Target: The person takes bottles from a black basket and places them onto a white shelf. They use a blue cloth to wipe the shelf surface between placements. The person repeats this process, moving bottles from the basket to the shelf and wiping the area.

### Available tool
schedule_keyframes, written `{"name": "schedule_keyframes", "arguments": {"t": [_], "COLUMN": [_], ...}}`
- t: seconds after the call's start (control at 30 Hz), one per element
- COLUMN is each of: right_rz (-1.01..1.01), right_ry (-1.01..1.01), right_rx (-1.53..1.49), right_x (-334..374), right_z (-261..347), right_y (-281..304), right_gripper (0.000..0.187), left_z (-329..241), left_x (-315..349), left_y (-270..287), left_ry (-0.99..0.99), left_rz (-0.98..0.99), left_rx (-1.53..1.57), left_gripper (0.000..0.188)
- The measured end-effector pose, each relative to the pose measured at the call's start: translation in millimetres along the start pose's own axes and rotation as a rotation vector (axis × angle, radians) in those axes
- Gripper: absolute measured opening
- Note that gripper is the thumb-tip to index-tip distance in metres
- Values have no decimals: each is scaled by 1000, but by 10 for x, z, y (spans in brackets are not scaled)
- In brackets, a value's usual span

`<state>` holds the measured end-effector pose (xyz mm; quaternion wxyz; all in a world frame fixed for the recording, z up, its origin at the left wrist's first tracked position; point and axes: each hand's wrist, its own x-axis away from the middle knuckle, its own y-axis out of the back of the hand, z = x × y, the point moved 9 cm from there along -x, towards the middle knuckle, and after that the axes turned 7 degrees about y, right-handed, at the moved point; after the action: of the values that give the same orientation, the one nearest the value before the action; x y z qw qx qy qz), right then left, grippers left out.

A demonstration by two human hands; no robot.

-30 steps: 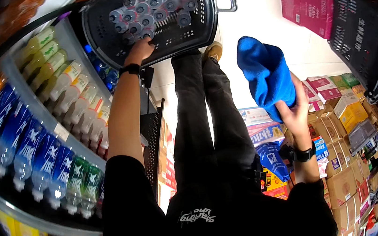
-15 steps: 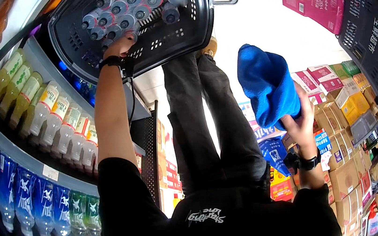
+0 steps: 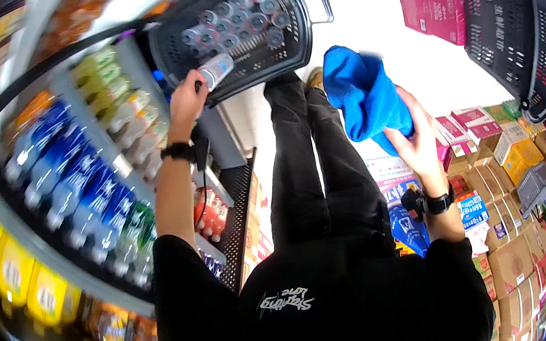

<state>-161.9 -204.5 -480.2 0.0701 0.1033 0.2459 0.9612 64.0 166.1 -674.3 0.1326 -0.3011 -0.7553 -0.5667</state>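
Bottle (image 3: 217, 70), clear with a pale label, is grasped at its dark-capped end by the left grip (image 3: 188, 104) and lies tilted across the near side of the black perforated basket (image 3: 259, 64); whether it touches the basket cannot be determined. Grouped bottles (image 3: 239, 18) occupy the basket interior. The right grip (image 3: 413, 131) is closed around a bunched blue cloth (image 3: 367, 94), held well apart from the basket. Shelved blue-labelled bottles (image 3: 74, 164) are noted at left, stacked cardboard cartons (image 3: 510, 260) at right.
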Motion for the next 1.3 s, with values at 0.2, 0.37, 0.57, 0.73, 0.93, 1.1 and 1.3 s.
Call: {"name": "schedule_keyframes", "arguments": {"t": [0.2,0.37,0.57,0.73,0.93,1.1,1.3], "right_rz": [-53,-102,-181,-185,-330,-522,-498], "right_ry": [209,341,596,913,1066,1221,1188], "right_rx": [-95,-481,-732,-309,-256,-96,-43], "right_x": [-103,-291,-609,-645,-695,-534,-833], "right_z": [1185,2091,3322,4388,5019,5435,5090], "right_y": [417,625,985,932,1057,1187,1166], "right_gripper": [60,60,72,93,104,105,103], "left_z": [-1308,-2302,-3067,-3545,-3875,-3802,-3822], "left_x": [1725,2966,3540,3642,3858,3777,3723], "left_y": [2504,4117,5469,5873,5798,5896,6244], "left_ry": [-201,-470,-622,-808,-995,-1086,-1029], "left_rz": [-461,-826,-963,-884,-926,-846,-858], "left_rx": [1,-174,133,317,238,384,453], "left_gripper": [29,25,23,26,25,24,23]}}
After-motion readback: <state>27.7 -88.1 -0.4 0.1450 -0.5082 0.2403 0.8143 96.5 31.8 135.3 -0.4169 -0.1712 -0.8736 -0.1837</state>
